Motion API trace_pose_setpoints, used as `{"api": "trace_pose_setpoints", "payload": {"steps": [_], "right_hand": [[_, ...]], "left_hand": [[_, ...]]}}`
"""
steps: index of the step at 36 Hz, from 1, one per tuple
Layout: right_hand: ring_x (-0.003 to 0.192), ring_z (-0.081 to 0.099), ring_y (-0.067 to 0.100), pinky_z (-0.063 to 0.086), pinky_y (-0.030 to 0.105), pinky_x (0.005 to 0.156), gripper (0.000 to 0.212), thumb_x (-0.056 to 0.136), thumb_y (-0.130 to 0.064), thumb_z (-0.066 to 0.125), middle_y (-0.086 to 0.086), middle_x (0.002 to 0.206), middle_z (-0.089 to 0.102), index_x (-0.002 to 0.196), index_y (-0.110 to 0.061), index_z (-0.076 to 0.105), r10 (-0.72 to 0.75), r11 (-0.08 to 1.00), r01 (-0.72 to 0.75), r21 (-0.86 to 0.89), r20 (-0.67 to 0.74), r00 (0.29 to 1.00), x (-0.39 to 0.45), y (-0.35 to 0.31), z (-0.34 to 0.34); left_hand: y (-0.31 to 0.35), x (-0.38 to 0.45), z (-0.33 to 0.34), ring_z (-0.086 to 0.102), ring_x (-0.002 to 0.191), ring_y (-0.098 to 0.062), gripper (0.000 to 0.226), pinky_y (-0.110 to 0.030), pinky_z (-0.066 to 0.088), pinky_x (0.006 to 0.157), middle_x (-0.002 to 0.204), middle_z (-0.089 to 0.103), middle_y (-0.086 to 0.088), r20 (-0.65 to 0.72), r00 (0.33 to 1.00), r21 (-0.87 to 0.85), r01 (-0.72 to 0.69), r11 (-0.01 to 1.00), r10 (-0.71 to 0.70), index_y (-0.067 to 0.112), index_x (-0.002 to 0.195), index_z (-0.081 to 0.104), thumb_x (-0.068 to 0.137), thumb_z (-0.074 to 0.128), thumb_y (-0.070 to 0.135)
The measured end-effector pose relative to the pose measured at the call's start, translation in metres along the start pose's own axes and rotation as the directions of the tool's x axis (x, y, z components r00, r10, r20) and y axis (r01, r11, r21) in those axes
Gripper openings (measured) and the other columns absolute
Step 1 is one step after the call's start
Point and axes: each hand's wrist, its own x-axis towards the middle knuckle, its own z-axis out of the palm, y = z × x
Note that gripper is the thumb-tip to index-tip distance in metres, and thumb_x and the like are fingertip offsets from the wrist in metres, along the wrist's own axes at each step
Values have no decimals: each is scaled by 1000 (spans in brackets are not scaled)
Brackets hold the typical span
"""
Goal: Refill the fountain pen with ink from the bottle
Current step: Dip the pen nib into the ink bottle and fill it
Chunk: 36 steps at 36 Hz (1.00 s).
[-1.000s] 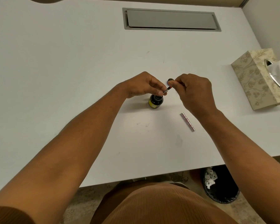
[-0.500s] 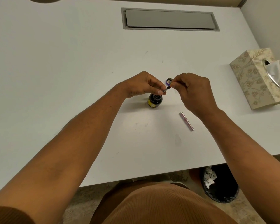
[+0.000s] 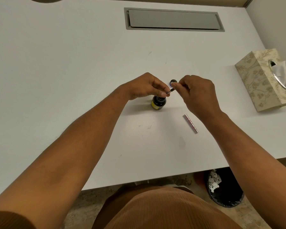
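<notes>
both hands are pinching the pen part (image 3: 170, 91) just above the open ink bottle (image 3: 158, 103): left hand (image 3: 144, 86) gripping lower end, right hand (image 3: 197, 92) upper. pen barrel (image 3: 190, 123) is lying right of bottle, cap (image 3: 173, 81) behind.

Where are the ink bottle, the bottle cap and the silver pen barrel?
ink bottle (image 3: 158, 104): head view, on its dark side wall.
bottle cap (image 3: 172, 81): head view, on its top rim.
silver pen barrel (image 3: 190, 123): head view, on its middle.
</notes>
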Motion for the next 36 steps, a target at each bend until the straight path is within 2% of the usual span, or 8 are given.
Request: {"api": "trace_pose_setpoints", "payload": {"steps": [6,12,16,19,21,24,31,36], "right_hand": [[55,38,15,20,24,57,34,96,-31,65,-8,61,42,71,-9,60,12,1000,-13,-13,-16,1000,-1,0,1],[57,41,13,29,26,59,34,95,-37,65,-10,62,44,74,-10,65,26,1000,-26,14,-10,1000,-1,-2,-1],[61,51,10,37,25,64,29,94,-41,65,-11,72,58,87,-14,71,31,999,-32,36,15,999,-2,-4,-5],[63,55,7,40,21,68,21,93,-34,66,-10,82,67,102,-16,72,8,999,-10,49,55,998,-4,-5,-8],[64,54,6,41,19,69,19,92,-27,66,-12,83,65,107,-16,72,4,998,-9,69,72,997,-6,-4,-8],[64,48,6,35,14,68,18,94,-20,63,-14,80,57,107,-14,73,7,997,-12,71,74,997,-7,-2,-8],[66,48,12,42,28,66,15,97,-19,61,0,77,65,102,-10,73,-12,998,6,65,85,996,-5,-1,-8],[66,48,11,37,24,66,14,97,-18,62,-2,77,65,98,-10,73,-15,997,8,80,87,996,-4,-1,-8]], "left_hand": [[-1,-1,0,71,94,-3,19,-13,50,82,97,78,3,-5,1000,7,2,1000,-2,17,102,76,87,74,6],[1,-2,0,71,95,-3,19,-15,51,83,94,78,6,-2,1000,2,2,1000,-2,19,101,76,87,74,6],[1,-3,1,72,95,-4,20,-16,51,83,92,78,8,0,1000,-17,-5,1000,5,20,98,76,87,74,4],[0,-2,1,72,96,-6,20,-17,51,84,94,78,4,-5,1000,-20,-7,1000,7,18,99,76,87,74,3],[0,-2,1,71,98,-7,19,-17,51,86,99,78,-1,-1,1000,-8,-9,1000,9,16,102,76,87,74,4],[-1,-2,1,71,98,-6,19,-17,51,86,102,77,-3,-4,1000,1,-3,1000,3,15,103,76,87,74,6],[-2,-2,1,71,98,-6,19,-17,51,86,101,78,-1,-12,1000,-15,-2,1000,2,15,102,76,86,75,5],[0,-2,1,71,97,-6,18,-16,51,85,97,78,2,-8,1000,-18,1,1000,-1,16,101,76,86,75,5]]}}
